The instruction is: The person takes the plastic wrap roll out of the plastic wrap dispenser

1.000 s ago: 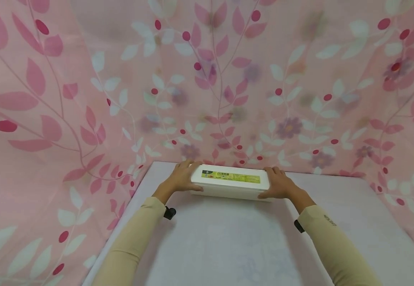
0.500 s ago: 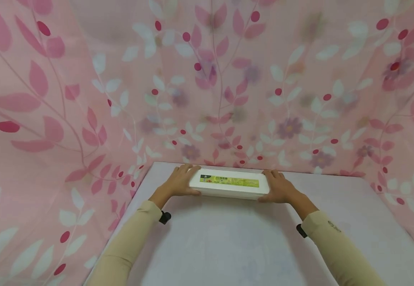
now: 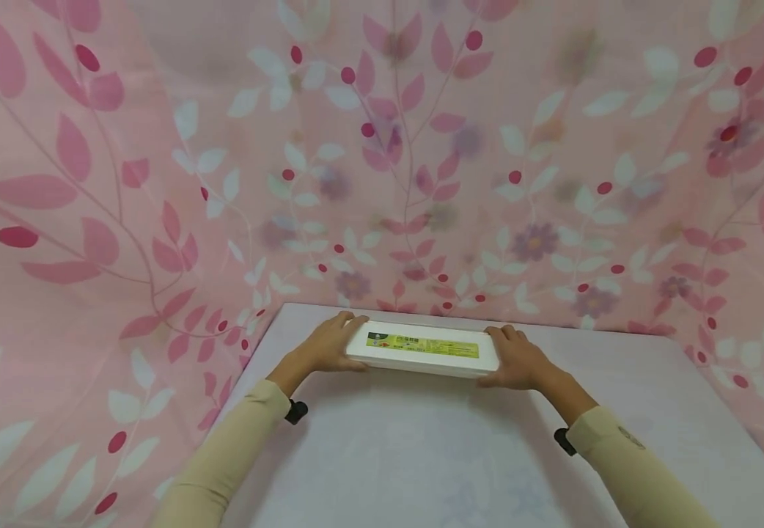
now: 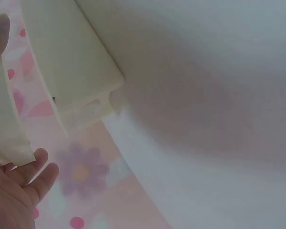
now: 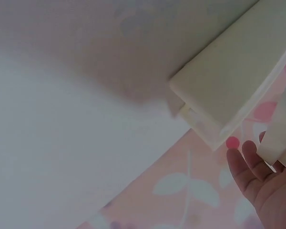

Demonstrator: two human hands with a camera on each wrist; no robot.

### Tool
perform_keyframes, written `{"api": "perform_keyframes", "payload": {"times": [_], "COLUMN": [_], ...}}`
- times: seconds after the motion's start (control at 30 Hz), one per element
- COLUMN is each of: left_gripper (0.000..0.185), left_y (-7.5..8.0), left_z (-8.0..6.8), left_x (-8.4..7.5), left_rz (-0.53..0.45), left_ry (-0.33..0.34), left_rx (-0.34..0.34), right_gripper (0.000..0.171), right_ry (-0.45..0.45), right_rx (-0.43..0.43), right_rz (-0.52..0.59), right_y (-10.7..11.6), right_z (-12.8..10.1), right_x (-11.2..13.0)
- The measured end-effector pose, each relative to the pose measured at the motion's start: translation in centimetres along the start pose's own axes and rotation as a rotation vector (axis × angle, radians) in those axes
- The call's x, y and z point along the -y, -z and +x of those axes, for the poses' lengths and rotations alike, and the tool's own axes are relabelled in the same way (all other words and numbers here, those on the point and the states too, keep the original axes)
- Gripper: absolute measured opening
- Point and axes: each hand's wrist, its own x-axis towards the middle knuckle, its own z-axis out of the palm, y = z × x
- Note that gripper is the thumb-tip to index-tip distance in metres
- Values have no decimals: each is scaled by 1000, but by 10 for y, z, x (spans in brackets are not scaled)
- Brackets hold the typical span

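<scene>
A long white lid (image 3: 424,345) with a yellow-green label is held level between both hands. It belongs to a long white cling film box, whose body (image 4: 78,59) rests on the table. A gap separates lid and body in both wrist views. My left hand (image 3: 327,348) grips the lid's left end, thumb on the near side and fingers on the far side. At the right end, my right hand (image 3: 519,359) grips it in the same way. The lid hides most of the body in the head view, and the body's inside is not visible.
The box stands near the far edge of a table with a pale cloth (image 3: 408,447). A pink curtain (image 3: 461,183) with leaf and flower prints hangs directly behind and along both sides. Each wrist wears a small black camera (image 3: 296,411).
Both hands have raised the lid off the box body and drawn it slightly towards me. A strip of the body's far rim now shows behind it.
</scene>
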Motion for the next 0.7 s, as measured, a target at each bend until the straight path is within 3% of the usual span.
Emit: {"api": "perform_keyframes", "payload": {"times": [0.2, 0.47, 0.7], "left_gripper": [106, 107, 105], "left_y": [2, 8, 13], "left_z": [-6, -20, -23], "left_x": [-2, 2, 1], "left_rz": [-36, 11, 17], "left_ry": [-59, -36, -67], "left_rx": [-46, -34, -70], "right_gripper": [109, 113, 108], "right_ry": [-10, 26, 27], "right_rx": [-5, -12, -4], "right_rz": [-12, -10, -21], "right_y": [1, -3, -4], "right_z": [-10, -9, -13], "right_x": [4, 10, 12]}}
